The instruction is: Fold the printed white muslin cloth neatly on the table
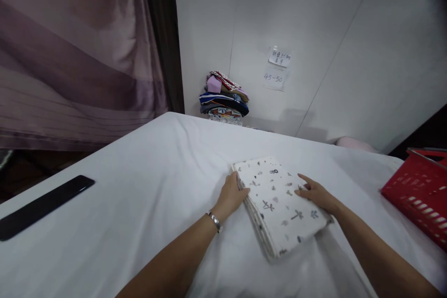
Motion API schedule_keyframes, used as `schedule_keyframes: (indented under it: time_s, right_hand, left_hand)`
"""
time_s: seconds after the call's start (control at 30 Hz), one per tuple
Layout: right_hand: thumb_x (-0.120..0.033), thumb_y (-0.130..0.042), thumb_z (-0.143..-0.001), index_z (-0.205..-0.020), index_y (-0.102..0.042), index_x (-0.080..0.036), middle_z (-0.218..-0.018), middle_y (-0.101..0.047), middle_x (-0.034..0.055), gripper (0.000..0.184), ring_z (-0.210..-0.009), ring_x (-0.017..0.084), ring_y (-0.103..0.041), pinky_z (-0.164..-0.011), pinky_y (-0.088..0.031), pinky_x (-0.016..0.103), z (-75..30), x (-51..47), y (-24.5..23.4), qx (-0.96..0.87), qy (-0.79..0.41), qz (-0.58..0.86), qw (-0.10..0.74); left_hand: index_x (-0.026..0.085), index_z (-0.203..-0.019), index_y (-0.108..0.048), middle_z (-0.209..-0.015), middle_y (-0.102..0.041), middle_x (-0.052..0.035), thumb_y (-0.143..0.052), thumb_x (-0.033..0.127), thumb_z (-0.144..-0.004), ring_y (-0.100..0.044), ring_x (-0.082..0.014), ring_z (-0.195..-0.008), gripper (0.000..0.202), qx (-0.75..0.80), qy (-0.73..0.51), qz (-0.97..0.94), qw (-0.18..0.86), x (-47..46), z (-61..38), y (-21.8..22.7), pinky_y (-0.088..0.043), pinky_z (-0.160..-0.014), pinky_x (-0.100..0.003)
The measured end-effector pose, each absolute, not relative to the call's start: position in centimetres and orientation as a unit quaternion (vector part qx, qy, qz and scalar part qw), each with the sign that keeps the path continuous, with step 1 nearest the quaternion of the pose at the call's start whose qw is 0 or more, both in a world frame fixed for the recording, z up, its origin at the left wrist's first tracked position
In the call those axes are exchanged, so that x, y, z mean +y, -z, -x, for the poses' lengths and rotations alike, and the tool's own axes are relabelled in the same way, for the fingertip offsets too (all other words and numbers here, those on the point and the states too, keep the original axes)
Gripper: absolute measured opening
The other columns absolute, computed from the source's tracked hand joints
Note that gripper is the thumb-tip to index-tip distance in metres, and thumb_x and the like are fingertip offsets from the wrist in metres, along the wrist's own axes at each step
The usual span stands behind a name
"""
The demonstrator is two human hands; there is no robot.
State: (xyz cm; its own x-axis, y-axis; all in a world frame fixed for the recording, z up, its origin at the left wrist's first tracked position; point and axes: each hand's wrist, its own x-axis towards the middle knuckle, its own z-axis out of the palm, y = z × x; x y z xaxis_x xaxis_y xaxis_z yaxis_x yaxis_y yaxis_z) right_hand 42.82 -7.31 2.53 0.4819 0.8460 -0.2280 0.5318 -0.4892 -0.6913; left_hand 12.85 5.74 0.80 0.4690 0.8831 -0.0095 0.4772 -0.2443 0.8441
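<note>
A folded white cloth [279,209] with small grey, plant-like prints lies in several layers on the white-covered table. My left hand [230,198], a metal bracelet at its wrist, grips the cloth's left edge. Its thumb lies on top, while the other fingers are partly hidden along the side of the fold. Over the right edge is my right hand [316,195], thumb and index finger spread apart and touching or just above the print. The rest of its fingers are hard to see.
A long black flat object [45,205] lies at the table's left. To the right stands a red plastic basket [419,191]. Beyond the far edge, a stack of folded fabrics [225,98] rises by the wall, near handwritten paper notes [275,77]. A curtain [77,56] hangs left.
</note>
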Motion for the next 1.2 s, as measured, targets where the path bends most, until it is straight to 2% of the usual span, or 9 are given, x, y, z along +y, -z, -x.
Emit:
schedule_keyframes:
  time_s: [0.13,0.23,0.33,0.43,0.5,0.63,0.83,0.97,1.2]
  right_hand:
    - [-0.036,-0.062,-0.07,-0.134,-0.04,-0.015,-0.108,-0.062,0.0114,0.071,-0.096,0.025,-0.06,-0.087,-0.044,0.035,-45.5,-5.3,-2.9,-0.439,-0.204,0.85,0.206]
    - [-0.032,-0.059,-0.072,-0.131,-0.044,-0.014,-0.119,-0.058,0.0137,0.064,-0.105,0.028,-0.056,-0.092,-0.041,0.039,-44.5,-4.3,-2.8,-0.467,-0.123,0.86,0.162]
    - [-0.034,-0.052,-0.077,-0.131,-0.044,-0.018,-0.132,-0.047,0.0116,0.057,-0.115,0.027,-0.049,-0.096,-0.039,0.04,-40.9,-3.9,-2.5,-0.524,-0.09,0.821,0.209]
    - [-0.039,-0.048,-0.08,-0.127,-0.048,-0.021,-0.135,-0.045,0.0073,0.05,-0.123,0.025,-0.042,-0.1,-0.035,0.04,-36.0,-3.6,-2.6,-0.595,-0.145,0.751,0.246]
    - [-0.037,-0.049,-0.08,-0.124,-0.051,-0.02,-0.134,-0.046,0.0082,0.047,-0.123,0.025,-0.042,-0.102,-0.033,0.041,-33.1,-3.1,-3.0,-0.632,-0.177,0.713,0.248]
    - [-0.029,-0.045,-0.083,-0.111,-0.06,-0.02,-0.118,-0.059,0.0087,0.033,-0.107,0.022,-0.054,-0.091,-0.041,0.035,-30.0,-1.0,-4.0,-0.678,-0.17,0.673,0.241]
    - [-0.025,-0.047,-0.082,-0.091,-0.063,-0.017,-0.089,-0.065,0.0054,0.02,-0.081,0.016,-0.057,-0.072,-0.039,0.024,-28.4,3.5,-4.5,-0.665,-0.092,0.721,0.17]
    - [-0.032,-0.049,-0.082,-0.08,-0.061,-0.016,-0.084,-0.064,0.0067,0.019,-0.078,0.017,-0.056,-0.064,-0.035,0.024,-27.1,5.4,-4.0,-0.649,-0.067,0.746,0.132]
    - [-0.039,-0.049,-0.083,-0.085,-0.058,-0.017,-0.089,-0.064,0.0072,0.024,-0.081,0.019,-0.058,-0.062,-0.034,0.025,-26.2,6.4,-3.4,-0.616,-0.043,0.782,0.079]
  left_hand:
    - [0.02,-0.128,-0.039,-0.126,-0.049,-0.0094,-0.063,0.036,-0.07,-0.053,-0.0214,-0.103,0.065,0.446,-0.221,-0.767,0.404,4.7,-13.6,-0.8,-0.04,-0.081,-0.026]
    - [0.02,-0.121,-0.046,-0.12,-0.054,-0.0085,-0.059,0.037,-0.074,-0.054,-0.0208,-0.1,0.052,0.456,-0.234,-0.761,0.398,5.3,-13.5,-0.6,-0.04,-0.079,-0.026]
    - [0.019,-0.112,-0.053,-0.115,-0.056,-0.0071,-0.053,0.032,-0.079,-0.056,-0.0185,-0.095,0.036,0.471,-0.263,-0.754,0.376,7.0,-12.9,-0.2,-0.041,-0.079,-0.026]
    - [0.018,-0.11,-0.056,-0.114,-0.057,-0.0065,-0.049,0.027,-0.081,-0.057,-0.0154,-0.085,0.031,0.468,-0.284,-0.759,0.352,8.8,-12.6,0.3,-0.042,-0.081,-0.027]
    - [0.018,-0.11,-0.057,-0.114,-0.058,-0.0062,-0.048,0.026,-0.083,-0.057,-0.0149,-0.085,0.03,0.459,-0.296,-0.765,0.341,9.8,-12.7,0.5,-0.042,-0.082,-0.027]
    - [0.018,-0.104,-0.062,-0.111,-0.061,-0.0057,-0.046,0.026,-0.084,-0.056,-0.0165,-0.096,0.027,0.456,-0.3,-0.771,0.329,11.2,-13.5,0.5,-0.04,-0.086,-0.026]
    - [0.02,-0.084,-0.068,-0.092,-0.068,-0.003,-0.047,0.025,-0.081,-0.058,-0.0157,-0.085,0.022,0.465,-0.28,-0.767,0.343,12.0,-14.5,0.3,-0.041,-0.075,-0.024]
    - [0.021,-0.087,-0.068,-0.095,-0.067,-0.0027,-0.046,0.023,-0.081,-0.058,-0.0147,-0.086,0.024,0.469,-0.289,-0.757,0.35,12.1,-14.3,0.8,-0.04,-0.075,-0.023]
    - [0.019,-0.079,-0.068,-0.087,-0.067,-0.0028,-0.049,0.025,-0.079,-0.058,-0.0143,-0.082,0.019,0.462,-0.294,-0.751,0.368,12.6,-14.1,1.2,-0.04,-0.073,-0.023]
